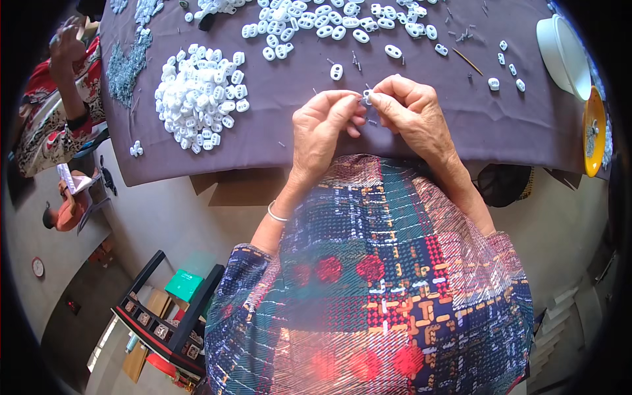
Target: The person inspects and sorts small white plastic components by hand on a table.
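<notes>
White plastic is what you have between your fingers: one small two-hole toggle [367,97], pinched from both sides just above the purple cloth of the table [289,141]. Your left hand [322,125] closes thumb and forefinger narrowly on its left end, and your right hand [411,108] does the same on its right end, so the piece sits almost hidden between the fingertips. Whether a pin is already in it, I cannot tell; it is too small.

The grip is the weak point. So little of the toggle shows past your fingertips that a slight twist could, I judge, pop it out, and it would drop onto the cloth just below your fingers or roll off the near edge onto your lap.

Small grey pins [356,60] lie scattered just beyond your fingers, with a loose toggle [336,72] near them. A sweep of either wrist could flick them away, and they would be hard to find against the dark cloth.

Well to the left of your fingers sits a heap [201,97] of white toggles, with a grey pile [126,66] of pins past it. A dropped piece landing there would be lost among the rest. Far right of your fingers, a white bowl [563,56] and an orange dish [594,131] sit at the table edge, where I think a reaching elbow could knock them.
</notes>
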Tool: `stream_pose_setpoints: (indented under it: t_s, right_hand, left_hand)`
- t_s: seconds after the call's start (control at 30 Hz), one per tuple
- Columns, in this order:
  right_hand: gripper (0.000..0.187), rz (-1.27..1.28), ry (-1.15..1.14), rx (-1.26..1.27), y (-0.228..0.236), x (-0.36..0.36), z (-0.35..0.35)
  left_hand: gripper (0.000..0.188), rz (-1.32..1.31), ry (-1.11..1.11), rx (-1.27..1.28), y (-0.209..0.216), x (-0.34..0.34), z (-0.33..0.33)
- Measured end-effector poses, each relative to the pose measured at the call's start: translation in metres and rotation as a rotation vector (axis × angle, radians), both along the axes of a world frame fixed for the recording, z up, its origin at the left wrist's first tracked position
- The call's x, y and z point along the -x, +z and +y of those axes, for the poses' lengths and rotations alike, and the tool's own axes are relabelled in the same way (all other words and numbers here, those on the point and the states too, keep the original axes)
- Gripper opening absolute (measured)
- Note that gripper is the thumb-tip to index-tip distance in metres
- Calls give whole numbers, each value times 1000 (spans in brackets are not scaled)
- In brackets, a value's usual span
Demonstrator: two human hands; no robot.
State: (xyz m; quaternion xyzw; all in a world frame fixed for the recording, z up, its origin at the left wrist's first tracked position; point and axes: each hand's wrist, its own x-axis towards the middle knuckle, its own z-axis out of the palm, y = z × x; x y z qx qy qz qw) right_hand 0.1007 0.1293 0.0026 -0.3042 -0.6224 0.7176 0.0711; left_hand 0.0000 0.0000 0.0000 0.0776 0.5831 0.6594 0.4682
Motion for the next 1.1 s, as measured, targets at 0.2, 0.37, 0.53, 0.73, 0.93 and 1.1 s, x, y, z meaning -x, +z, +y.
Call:
stream_pose_setpoints:
  t_s: [0.2, 0.37, 0.53, 0.73, 0.93, 1.1]
  right_hand:
    - [16, 22, 0, -54, -2, -3, -2]
    - [14, 32, 43, -119, -4, -3, -3]
    - [14, 41, 37, -163, -4, 1, -2]
    - [15, 42, -8, -41, -2, 2, -2]
    - [14, 42, -5, -15, -2, 1, -1]
    - [16, 42, 2, -28, -2, 1, 0]
  left_hand:
    - [15, 114, -4, 59, 5, -7, 3]
    - [13, 157, 10, 58, 1, -7, 4]
    - [16, 174, 36, 43, -1, -8, 5]
    - [15, 151, 52, 62, 6, -9, 6]
    - [17, 111, 11, 57, 6, -4, 3]
    - [17, 73, -7, 24, 3, -1, 3]
